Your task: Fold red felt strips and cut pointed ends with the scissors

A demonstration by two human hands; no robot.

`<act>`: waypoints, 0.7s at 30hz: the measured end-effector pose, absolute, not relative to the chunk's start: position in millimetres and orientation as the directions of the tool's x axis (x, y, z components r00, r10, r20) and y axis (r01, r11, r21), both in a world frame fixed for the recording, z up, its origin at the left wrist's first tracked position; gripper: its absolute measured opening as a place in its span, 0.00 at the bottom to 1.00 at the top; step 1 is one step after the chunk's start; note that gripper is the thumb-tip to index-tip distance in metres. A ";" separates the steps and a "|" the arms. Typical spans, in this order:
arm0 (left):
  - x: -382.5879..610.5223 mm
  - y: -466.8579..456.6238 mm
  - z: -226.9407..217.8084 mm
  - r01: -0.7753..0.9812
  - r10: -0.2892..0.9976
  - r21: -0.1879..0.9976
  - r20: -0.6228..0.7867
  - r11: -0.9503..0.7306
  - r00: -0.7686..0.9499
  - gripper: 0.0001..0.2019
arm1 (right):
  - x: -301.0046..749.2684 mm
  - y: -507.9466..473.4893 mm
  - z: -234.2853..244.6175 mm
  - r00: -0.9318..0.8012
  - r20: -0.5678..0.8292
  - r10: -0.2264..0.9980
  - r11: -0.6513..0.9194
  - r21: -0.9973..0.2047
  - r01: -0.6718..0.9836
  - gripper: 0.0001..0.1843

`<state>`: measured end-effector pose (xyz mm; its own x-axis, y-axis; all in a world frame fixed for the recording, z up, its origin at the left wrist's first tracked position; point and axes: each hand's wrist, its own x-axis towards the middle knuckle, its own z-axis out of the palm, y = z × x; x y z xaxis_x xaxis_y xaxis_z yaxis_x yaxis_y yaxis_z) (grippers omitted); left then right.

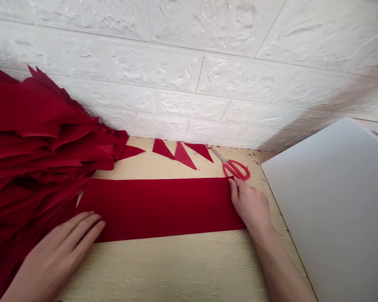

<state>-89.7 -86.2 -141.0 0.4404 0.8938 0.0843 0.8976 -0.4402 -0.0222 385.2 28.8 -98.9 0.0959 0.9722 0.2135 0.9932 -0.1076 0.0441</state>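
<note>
A long strip of dark red felt (164, 207) lies flat across the light wooden table (176, 268). My left hand (58, 256) rests flat on the strip's left end, fingers stretched out together. My right hand (248, 205) sits at the strip's right end, with the thumb at the upper right corner and the fingers curled at the edge. Red-handled scissors (234, 167) lie on the table just beyond my right hand, untouched. Three small red felt triangles (182, 154) lie near the wall.
A tall heap of red felt pieces (34, 142) fills the left side and overlaps the strip's left end. A white board (337, 209) covers the right side. A white brick-pattern wall (208, 63) stands directly behind the table. Small red scraps dot the wood near the scissors.
</note>
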 end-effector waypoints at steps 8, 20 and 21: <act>-77.1 -67.8 -105.5 0.845 0.829 0.007 0.201 -0.534 0.522 0.22 | 380.4 28.3 -102.0 0.078 0.259 0.963 -0.117 0.139 0.983 0.25; -43.9 -30.6 -60.4 0.683 0.635 -0.286 0.253 -0.672 0.730 0.26 | 364.5 26.8 -84.9 0.191 0.110 0.975 -0.208 0.175 0.962 0.23; -44.1 -28.1 -60.3 0.713 0.665 -0.252 0.256 -0.654 0.701 0.24 | 364.3 26.6 -85.7 0.177 0.134 0.975 -0.200 0.180 0.963 0.24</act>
<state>-44.1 -28.1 -60.3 0.7011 0.6654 0.2564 0.7131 -0.6543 -0.2516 364.3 26.6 -85.7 0.1771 0.9750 0.1342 0.9631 -0.1997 0.1803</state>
